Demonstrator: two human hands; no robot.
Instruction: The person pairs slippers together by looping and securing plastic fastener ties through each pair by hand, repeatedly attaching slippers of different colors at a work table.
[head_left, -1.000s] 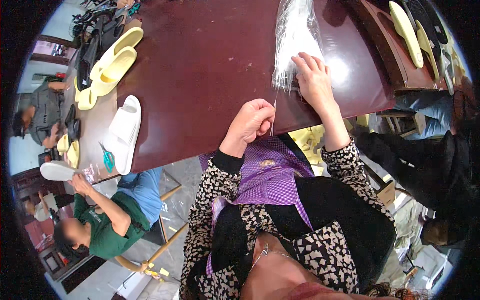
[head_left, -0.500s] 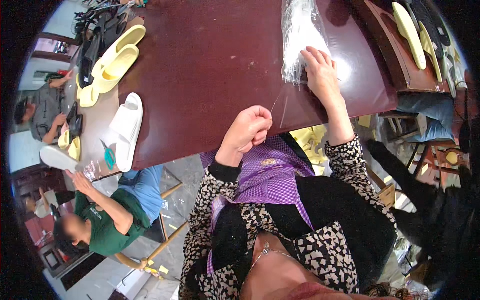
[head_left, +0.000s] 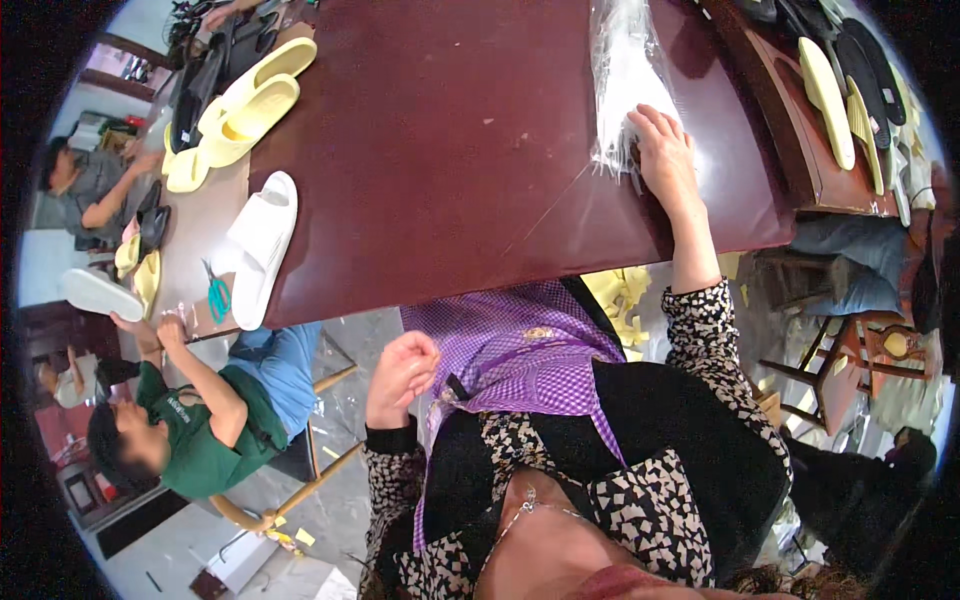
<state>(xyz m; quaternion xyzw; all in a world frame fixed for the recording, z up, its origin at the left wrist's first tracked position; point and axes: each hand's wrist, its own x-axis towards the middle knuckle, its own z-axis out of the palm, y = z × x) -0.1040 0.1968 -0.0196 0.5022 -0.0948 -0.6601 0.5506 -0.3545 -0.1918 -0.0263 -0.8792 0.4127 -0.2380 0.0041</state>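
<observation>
A bundle of thin clear plastic strands [head_left: 622,75] lies lengthwise on the dark red table. My right hand [head_left: 668,160] rests over its near right edge, fingers stretched out and lightly bent, pressing on it. My left hand [head_left: 402,375] is off the table, in front of my purple checked apron [head_left: 520,330]. Its fingers are curled together in a pinch. A single fine strand slants from the bundle's near end across the table toward that hand; its last stretch is too faint to follow.
White slipper [head_left: 265,250] and green-handled scissors [head_left: 217,293] lie at the table's left, below yellow slippers [head_left: 250,120]. More slippers [head_left: 825,100] lie on a raised surface at right. A person in green [head_left: 240,430] sits at left, handling a white slipper [head_left: 100,293].
My left hand has pulled back from the table edge, down and left. My right hand stays on the bundle. The person in green has brought both hands to the white slipper.
</observation>
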